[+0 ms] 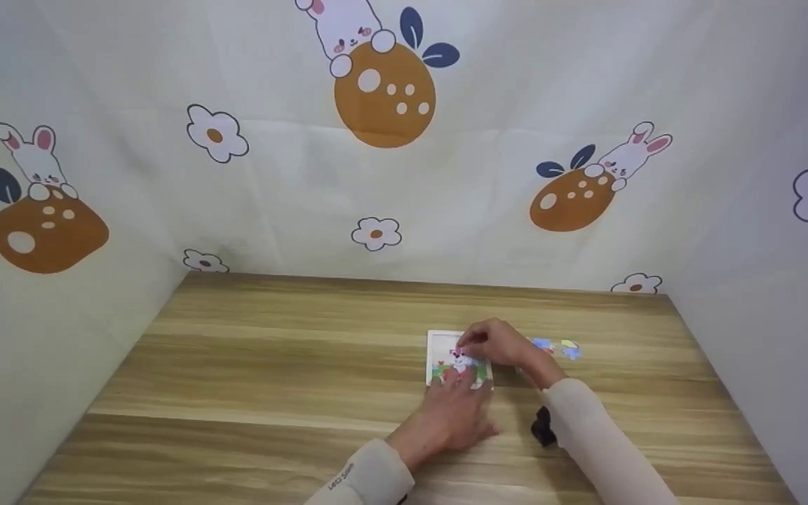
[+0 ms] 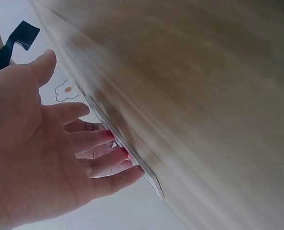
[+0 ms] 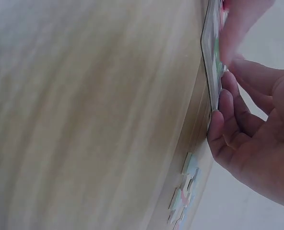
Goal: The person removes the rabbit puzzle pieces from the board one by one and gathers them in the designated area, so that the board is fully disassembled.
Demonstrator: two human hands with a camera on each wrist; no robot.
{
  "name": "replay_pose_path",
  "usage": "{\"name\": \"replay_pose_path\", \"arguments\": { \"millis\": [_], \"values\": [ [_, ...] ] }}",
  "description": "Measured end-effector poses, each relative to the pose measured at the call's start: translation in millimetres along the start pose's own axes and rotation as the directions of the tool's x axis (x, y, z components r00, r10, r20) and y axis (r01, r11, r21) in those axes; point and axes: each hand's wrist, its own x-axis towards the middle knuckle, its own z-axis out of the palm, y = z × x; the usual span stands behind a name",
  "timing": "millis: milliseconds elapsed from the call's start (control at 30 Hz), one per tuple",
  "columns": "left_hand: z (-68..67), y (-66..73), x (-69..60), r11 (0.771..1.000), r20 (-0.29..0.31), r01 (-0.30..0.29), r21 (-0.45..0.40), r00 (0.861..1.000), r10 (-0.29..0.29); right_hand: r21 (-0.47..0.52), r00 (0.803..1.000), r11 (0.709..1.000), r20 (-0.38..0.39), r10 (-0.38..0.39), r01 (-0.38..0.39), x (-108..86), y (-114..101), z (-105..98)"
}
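A small white-rimmed jigsaw puzzle (image 1: 431, 354) lies on the table, showing a white cartoon animal with pink on its head above green ground. My left hand (image 1: 449, 414) rests its spread, fairly straight fingertips on the puzzle's lower part. From the right, my right hand (image 1: 501, 344) reaches over the puzzle's upper right, thumb and fingertips together at a puzzle piece mostly hidden by them. In the right wrist view its curled fingers (image 3: 233, 115) lie along the tray's edge. Loose puzzle pieces (image 1: 571, 349) lie to the right, partly behind the right wrist.
The wooden table (image 1: 250, 365) reaches back to a pale curtain (image 1: 292, 189) printed with rabbits, oranges and flowers, which also hangs at both sides. A black object (image 1: 543, 428) shows beside the right sleeve. The two hands are close together over the puzzle.
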Motion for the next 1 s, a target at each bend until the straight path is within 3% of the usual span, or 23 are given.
{"name": "replay_pose_path", "arguments": {
  "millis": [200,400,667,1000],
  "values": [
    [-0.3,-1.1,-0.4,1.0,0.004,-0.003,-0.001,1.0,0.003,-0.001,0.998,0.998,0.019,-0.058,0.058,1.4,1.7,0.2],
    [-1.4,-3.6,2.6,1.0,0.036,0.0,-0.031,0.999,0.002,-0.001,0.999,0.999,-0.014,-0.035,0.035,3.7,1.8,2.7],
    [-7.0,-8.2,5.7,0.993,0.132,0.018,-0.118,0.991,-0.003,0.034,0.999,0.999,-0.032,-0.028,0.029,3.6,-0.1,1.1],
    [-8.4,-9.9,3.4,0.996,0.147,0.006,-0.089,0.989,0.007,0.074,0.998,0.997,-0.063,-0.016,0.021,3.6,-7.3,-4.2]
  ]
}}
